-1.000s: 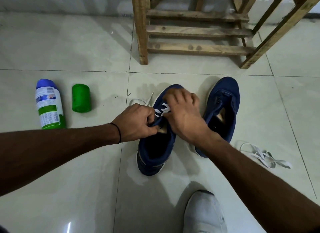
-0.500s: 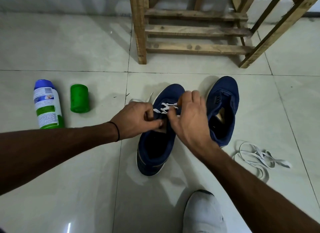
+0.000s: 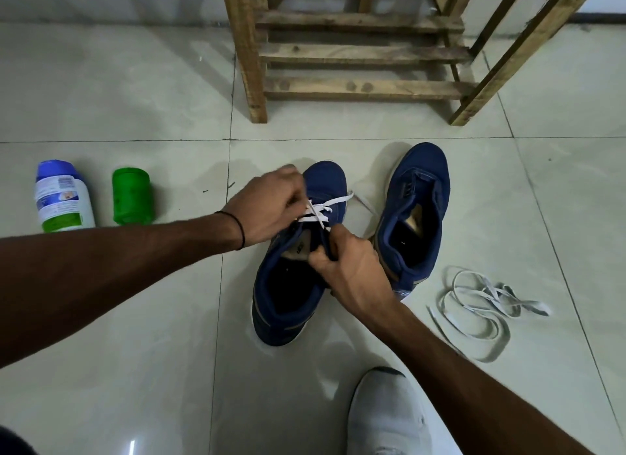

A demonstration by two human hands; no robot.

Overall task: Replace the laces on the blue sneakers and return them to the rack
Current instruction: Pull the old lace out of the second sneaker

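Two blue sneakers stand on the tiled floor. The left sneaker [image 3: 288, 285] has a white lace [image 3: 320, 212] crossed through its front eyelets. My left hand [image 3: 271, 207] pinches that lace over the shoe's toe end. My right hand [image 3: 349, 268] grips the sneaker's right eyelet edge beside the tongue. The right sneaker [image 3: 415, 214] has no lace and nothing touches it. A loose white lace [image 3: 481, 305] lies tangled on the floor to its right. The wooden rack [image 3: 362, 53] stands behind the shoes.
A white-and-blue spray can [image 3: 61, 197] and a green roll [image 3: 132, 197] lie on the floor at the left. A foot in a grey sock [image 3: 386, 417] rests at the bottom centre. The rack's legs stand close behind the sneakers.
My left hand moved up and forward to the lace over the toe end. My right hand dropped back to the sneaker's collar edge. One lace end now points out to the right.
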